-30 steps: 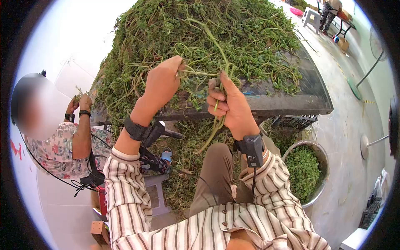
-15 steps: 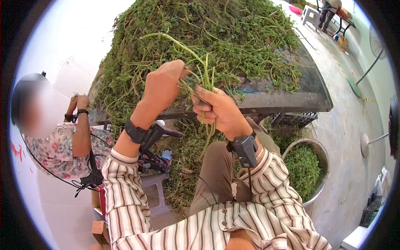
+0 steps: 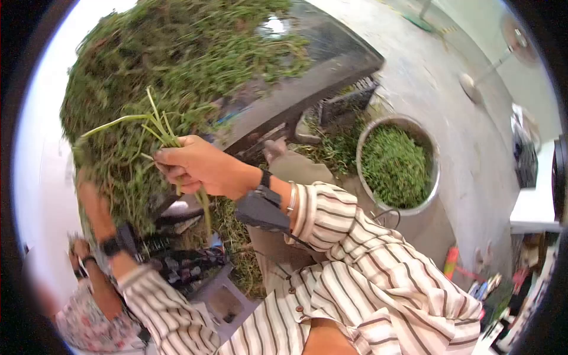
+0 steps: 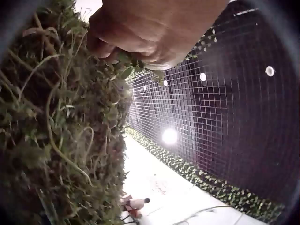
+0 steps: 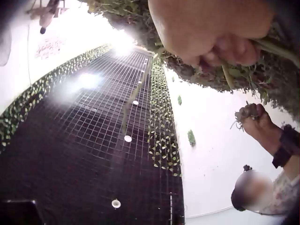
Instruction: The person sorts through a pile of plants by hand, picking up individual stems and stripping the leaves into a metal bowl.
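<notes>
In the head view my right hand (image 3: 198, 165) grips a small bunch of long green stems (image 3: 158, 127) in front of the heap. Their ends fan out above the thumb, and some hang below the fist. My left hand (image 3: 92, 183) is a blur at the heap's near left side. Its fingers (image 4: 105, 44) are curled in the left wrist view, with leafy greens (image 4: 127, 65) showing beneath them. A big heap of leafy greens (image 3: 160, 53) covers much of the dark table (image 3: 307, 83).
A metal basin (image 3: 436, 171) of cut greens stands on the floor to the right. A black crate (image 3: 349, 103) is under the table edge. Another person's hands (image 5: 260, 126) hold greens at the left. A purple stool (image 3: 207, 290) stands low by my legs.
The head view has swung to the right. My left hand has parted from the right hand and moved left to the heap. The stems are still in my right hand.
</notes>
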Demonstrator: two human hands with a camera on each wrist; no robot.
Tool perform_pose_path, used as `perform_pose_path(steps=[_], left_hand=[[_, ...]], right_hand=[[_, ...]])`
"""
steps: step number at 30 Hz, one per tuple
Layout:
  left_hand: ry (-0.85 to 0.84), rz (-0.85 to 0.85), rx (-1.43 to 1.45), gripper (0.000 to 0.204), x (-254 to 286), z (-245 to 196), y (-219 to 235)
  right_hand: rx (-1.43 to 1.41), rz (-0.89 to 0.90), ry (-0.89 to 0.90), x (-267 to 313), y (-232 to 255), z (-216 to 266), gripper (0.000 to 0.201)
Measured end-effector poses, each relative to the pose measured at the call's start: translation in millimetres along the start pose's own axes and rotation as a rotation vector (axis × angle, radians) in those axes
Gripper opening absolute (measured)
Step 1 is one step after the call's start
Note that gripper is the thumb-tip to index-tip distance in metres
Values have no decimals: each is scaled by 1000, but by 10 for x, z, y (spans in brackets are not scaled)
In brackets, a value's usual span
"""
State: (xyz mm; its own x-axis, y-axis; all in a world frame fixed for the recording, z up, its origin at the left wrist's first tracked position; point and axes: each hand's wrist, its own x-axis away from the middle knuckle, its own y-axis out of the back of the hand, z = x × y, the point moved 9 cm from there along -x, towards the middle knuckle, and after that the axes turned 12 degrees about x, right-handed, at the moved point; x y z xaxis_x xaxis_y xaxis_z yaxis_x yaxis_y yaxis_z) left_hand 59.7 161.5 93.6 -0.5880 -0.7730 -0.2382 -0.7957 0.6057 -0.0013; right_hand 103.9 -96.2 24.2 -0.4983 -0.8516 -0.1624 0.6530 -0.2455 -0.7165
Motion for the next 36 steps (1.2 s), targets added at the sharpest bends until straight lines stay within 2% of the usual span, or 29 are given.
perform_pose_path(steps=[1,2,3,5,6,7,9,11,13,14,16,17,18,19,20,21,22,23,24,25,26,27,29,30,32,33,35,36], left_hand=[[71,-112,-117,26,-430,169,427],[74,-49,-137,24,-492,167,481],[104,71,-74,26,-803,324,635],[75,-26,-52,26,-374,-65,161],[186,104,-79,28,-609,-18,73],[186,127,-75,28,-790,11,52],[-192,182,-140,43,-653,-551,-424],[-252,537,-72,49,-261,-823,-1218],[-503,996,-573,55,807,-1168,-2192],[-569,1136,-369,57,1580,-1303,-2511],[-303,1378,101,53,1450,-1193,-2817],[-327,1338,78,53,1460,-1313,-2726],[-328,1288,5,53,1604,-1435,-2671],[-323,1232,-71,54,1813,-1562,-2670],[-314,1174,-145,55,2009,-1673,-2686],[-305,1115,-220,56,2136,-1752,-2693],[-298,1060,-292,57,2145,-1801,-2640],[-310,1016,-324,57,1974,-1700,-2555],[-617,1044,-329,46,1819,-1627,-2477],[-924,1064,-336,36,1801,-1571,-2308],[-793,1023,-321,29,1684,-1449,-2124],[-800,994,-343,29,1673,-1381,-1950],[-390,752,-396,31,1372,-991,-1568],[-391,737,-400,31,1377,-860,-1448],[-143,621,-154,31,1300,-474,-1159],[-143,608,-150,31,1327,-379,-1102],[54,582,-44,36,1389,-64,-1035],[56,568,-39,36,1380,47,-1011]], right_hand=[[-71,-84,23,-32,135,-6,22],[-135,-60,66,-99,161,-20,24],[-150,-96,72,-140,201,-100,24],[-208,-208,20,-230,328,-246,25],[-216,-221,22,-240,334,-307,26],[-213,-236,40,-252,354,-333,26],[-239,-240,27,-314,374,-484,22],[-204,-246,8,-314,386,-496,20],[-204,-264,-33,-330,401,-531,18],[-197,-247,-39,-353,348,-523,18],[-144,-297,-30,-347,257,-463,16],[-34,-445,-81,-136,444,-370,14],[-82,-442,-99,-160,488,-424,13],[-86,-434,-25,-157,512,-379,12],[-92,-432,-106,-138,514,-396,13],[-106,-382,-73,-92,441,-286,15],[-135,-397,-77,-92,466,-281,16],[-92,-322,-9,-74,433,-193,17],[-68,-362,-33,-90,473,-210,18],[-65,-319,-49,-86,394,-205,18],[-40,-338,-15,-38,366,-143,17],[-15,-363,22,-5,363,-87,19],[29,-308,39,-30,356,-77,18],[72,-284,64,-37,334,-56,18],[98,-252,63,-38,304,-69,18],[121,-230,69,-46,259,-63,17],[150,-248,46,-36,209,-96,18],[174,-198,10,-30,149,-117,16]])
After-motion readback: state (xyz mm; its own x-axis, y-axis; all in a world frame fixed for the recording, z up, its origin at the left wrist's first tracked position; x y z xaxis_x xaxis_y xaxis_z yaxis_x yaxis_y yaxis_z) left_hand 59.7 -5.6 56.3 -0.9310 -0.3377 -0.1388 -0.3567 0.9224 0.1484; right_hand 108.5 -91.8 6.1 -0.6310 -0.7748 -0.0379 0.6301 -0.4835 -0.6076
